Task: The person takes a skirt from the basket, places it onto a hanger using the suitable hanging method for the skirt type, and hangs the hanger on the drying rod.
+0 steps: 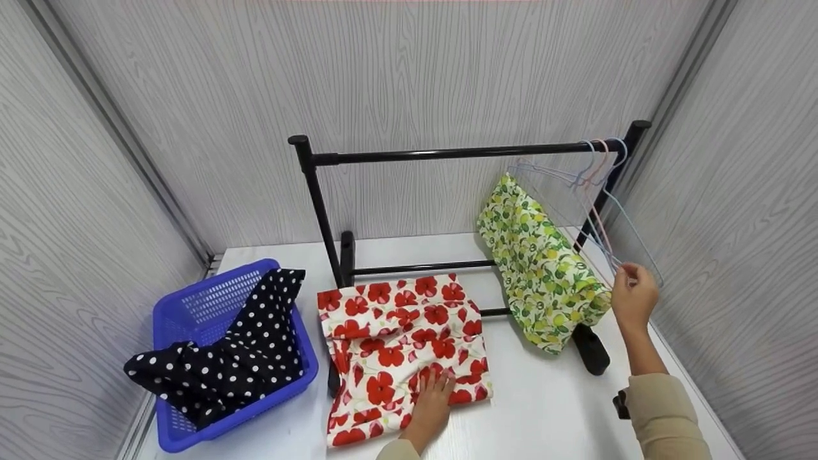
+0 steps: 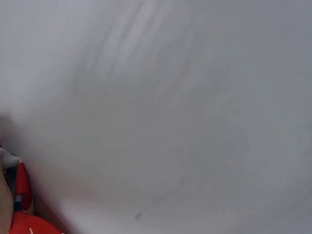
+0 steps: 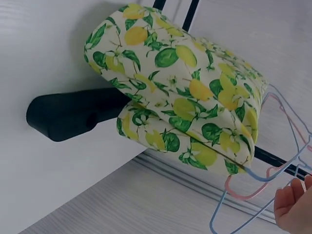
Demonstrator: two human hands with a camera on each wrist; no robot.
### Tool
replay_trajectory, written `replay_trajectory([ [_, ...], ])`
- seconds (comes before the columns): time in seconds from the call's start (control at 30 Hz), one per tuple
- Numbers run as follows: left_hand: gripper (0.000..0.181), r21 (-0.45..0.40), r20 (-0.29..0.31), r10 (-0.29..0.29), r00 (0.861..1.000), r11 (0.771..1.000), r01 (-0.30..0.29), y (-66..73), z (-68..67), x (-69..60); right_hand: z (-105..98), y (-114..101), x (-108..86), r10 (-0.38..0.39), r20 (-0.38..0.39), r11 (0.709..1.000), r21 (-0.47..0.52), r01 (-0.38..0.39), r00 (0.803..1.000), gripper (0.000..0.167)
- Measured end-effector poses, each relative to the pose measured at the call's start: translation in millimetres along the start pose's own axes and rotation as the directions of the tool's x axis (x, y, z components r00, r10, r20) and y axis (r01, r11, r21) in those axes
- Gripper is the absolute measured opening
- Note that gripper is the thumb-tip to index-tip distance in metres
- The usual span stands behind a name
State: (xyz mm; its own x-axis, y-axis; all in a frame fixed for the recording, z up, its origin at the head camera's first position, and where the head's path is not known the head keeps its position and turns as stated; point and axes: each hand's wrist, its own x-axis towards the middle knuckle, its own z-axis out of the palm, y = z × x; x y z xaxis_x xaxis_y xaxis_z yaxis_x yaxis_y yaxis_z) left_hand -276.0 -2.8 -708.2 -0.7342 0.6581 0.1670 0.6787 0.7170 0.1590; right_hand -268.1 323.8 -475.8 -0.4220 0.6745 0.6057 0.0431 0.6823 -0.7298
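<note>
My left hand [image 1: 432,402] rests with its fingers spread flat on a white cloth printed with red flowers [image 1: 396,358], which lies on the table. A red bit of that cloth [image 2: 34,224] shows in the corner of the left wrist view. My right hand [image 1: 634,297] has curled fingers and appears to pinch the near corner of a blue wire hanger [image 1: 629,220]; its thumb is hidden in the right wrist view. Beside it, a lemon-print cloth [image 1: 543,262] hangs from a blue hanger [image 3: 273,178]. A pink hanger [image 1: 601,217] is among them on the rail.
A black garment rack [image 1: 447,153] stands at the back, its foot [image 1: 591,350] near the lemon cloth. To the left, a blue plastic basket [image 1: 166,415] contains a black polka-dot cloth [image 1: 236,358], partly draped over the rim. Panelled walls enclose the table [image 1: 524,415].
</note>
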Motion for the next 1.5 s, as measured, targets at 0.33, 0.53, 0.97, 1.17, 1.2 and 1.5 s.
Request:
replay_trajectory([
  [0.33, 0.053, -0.028, -0.022, -0.017, 1.000, 0.999, 0.016, 2.3, -3.3, -2.6, -3, 15, 22.0, 0.239, 0.230, 0.971, -0.075, -0.227, 0.943, 0.027],
  [0.53, 0.054, -0.062, 0.017, -0.021, 1.000, 0.998, 0.022, 1.6, -3.1, -0.1, -8, 12, 30.8, 0.447, 0.388, 0.869, 0.023, -0.493, 0.806, 0.027],
  [0.97, 0.057, -0.046, 0.051, -0.011, 0.999, 0.999, 0.013, 1.6, -3.9, -0.7, -19, 16, 36.9, 0.311, 0.411, 0.949, -0.092, -0.301, 0.857, 0.035],
  [1.17, 0.059, -0.052, 0.035, -0.006, 0.999, 0.999, 0.008, 2.8, -2.8, -2.6, -28, 15, 41.3, 0.234, 0.434, 0.972, -0.129, -0.197, 0.870, 0.030],
  [1.2, 0.058, -0.033, 0.022, -0.004, 1.000, 0.999, 0.005, 3.0, -2.1, -3.1, -30, 14, 41.7, 0.216, 0.432, 0.975, -0.147, -0.168, 0.876, 0.030],
  [1.5, 0.052, 0.063, -0.066, 0.009, 0.998, 0.998, -0.005, 2.6, 0.7, -3.6, -44, 0, 41.5, 0.124, 0.341, 0.953, -0.302, -0.016, 0.932, 0.027],
])
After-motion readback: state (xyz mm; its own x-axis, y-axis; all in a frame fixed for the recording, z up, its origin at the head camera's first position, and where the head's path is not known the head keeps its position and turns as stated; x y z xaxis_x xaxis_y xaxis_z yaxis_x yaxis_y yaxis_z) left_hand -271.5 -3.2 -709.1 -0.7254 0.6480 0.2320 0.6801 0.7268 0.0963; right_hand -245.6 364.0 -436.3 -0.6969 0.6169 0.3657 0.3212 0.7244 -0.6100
